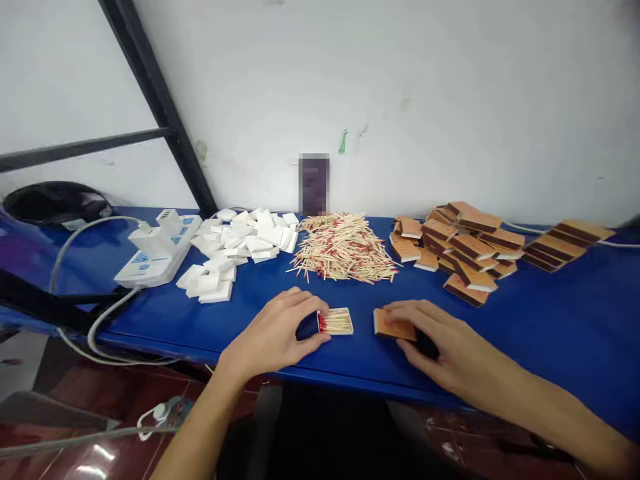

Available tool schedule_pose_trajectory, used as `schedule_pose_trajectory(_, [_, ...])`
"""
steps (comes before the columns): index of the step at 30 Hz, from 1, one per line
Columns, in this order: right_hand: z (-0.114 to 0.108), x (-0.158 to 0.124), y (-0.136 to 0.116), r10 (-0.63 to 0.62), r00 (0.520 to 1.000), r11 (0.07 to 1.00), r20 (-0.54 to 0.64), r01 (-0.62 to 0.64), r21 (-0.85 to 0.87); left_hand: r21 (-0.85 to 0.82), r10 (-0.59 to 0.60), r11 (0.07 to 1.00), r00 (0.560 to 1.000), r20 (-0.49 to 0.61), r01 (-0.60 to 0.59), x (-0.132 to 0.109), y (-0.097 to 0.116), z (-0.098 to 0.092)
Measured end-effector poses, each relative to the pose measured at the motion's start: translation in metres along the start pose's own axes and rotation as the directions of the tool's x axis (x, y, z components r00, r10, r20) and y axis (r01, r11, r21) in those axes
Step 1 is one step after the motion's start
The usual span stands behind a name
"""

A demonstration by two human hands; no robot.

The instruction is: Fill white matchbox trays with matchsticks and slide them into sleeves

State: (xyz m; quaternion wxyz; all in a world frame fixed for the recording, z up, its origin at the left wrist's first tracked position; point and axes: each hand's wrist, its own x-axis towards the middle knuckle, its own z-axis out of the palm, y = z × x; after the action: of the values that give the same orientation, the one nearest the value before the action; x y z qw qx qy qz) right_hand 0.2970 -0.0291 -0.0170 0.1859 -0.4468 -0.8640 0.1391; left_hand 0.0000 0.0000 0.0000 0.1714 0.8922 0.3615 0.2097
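Observation:
My left hand (285, 331) grips the left end of a small white matchbox tray (343, 333) between thumb and fingers. Matches (336, 322) lie side by side in that tray, their red heads toward my hand. Opposite it, a short gap to the right, my right hand (435, 340) pinches an orange-brown matchbox (395, 325) by its long sides. A white edge shows at the box's left end; whether a tray sits inside I cannot tell. Behind both hands spreads a heap of loose red-tipped matches (345, 248).
White trays (250, 233) are piled at the left back. Matchboxes (467, 247) form a heap at the right, with several in a row (565, 244) beyond. A power strip (160, 257) with cables stands left on the blue table (550, 347). A dark pixelated object (314, 183) leans on the wall.

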Motion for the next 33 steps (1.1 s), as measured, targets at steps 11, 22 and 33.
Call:
schedule_pose_trajectory(11, [-0.005, 0.041, -0.016, -0.138, 0.986, 0.985, 0.094, 0.127, 0.118, -0.006, 0.069, 0.998, 0.997, -0.027, -0.069, 0.002, -0.003, 0.002])
schedule_pose_trajectory(22, [-0.011, 0.084, -0.005, -0.339, 0.929, 0.940, 0.147, 0.326, 0.102, -0.081, 0.032, 0.996, 0.999, -0.019, -0.034, 0.000, -0.006, 0.004])
schedule_pose_trajectory(33, [-0.004, 0.076, 0.003, -0.327, 0.941, 0.933, 0.089, 0.307, 0.187, -0.061, 0.032, 0.998, 0.998, -0.048, -0.035, 0.001, -0.008, 0.006])
